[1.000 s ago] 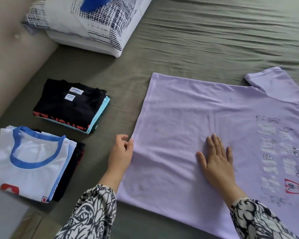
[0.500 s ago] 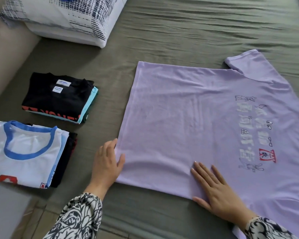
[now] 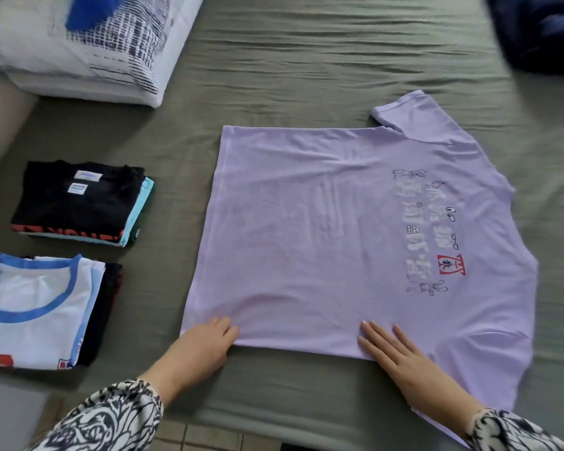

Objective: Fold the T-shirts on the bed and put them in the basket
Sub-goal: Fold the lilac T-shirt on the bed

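Wrinkles may set into the T-shirt [image 3: 306, 242] if the flat, spread left hand [image 3: 205, 345] and right hand [image 3: 394, 356] drag unevenly.

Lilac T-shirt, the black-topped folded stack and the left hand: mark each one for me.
lilac T-shirt [image 3: 306, 249]: head view, plain middle of the body.
black-topped folded stack [image 3: 75, 203]: head view, top shirt's black fabric.
left hand [image 3: 199, 348]: head view, back of the hand.

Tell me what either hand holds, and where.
Nothing is gripped. The left hand and right hand rest flat on the lilac T-shirt along its near edge.
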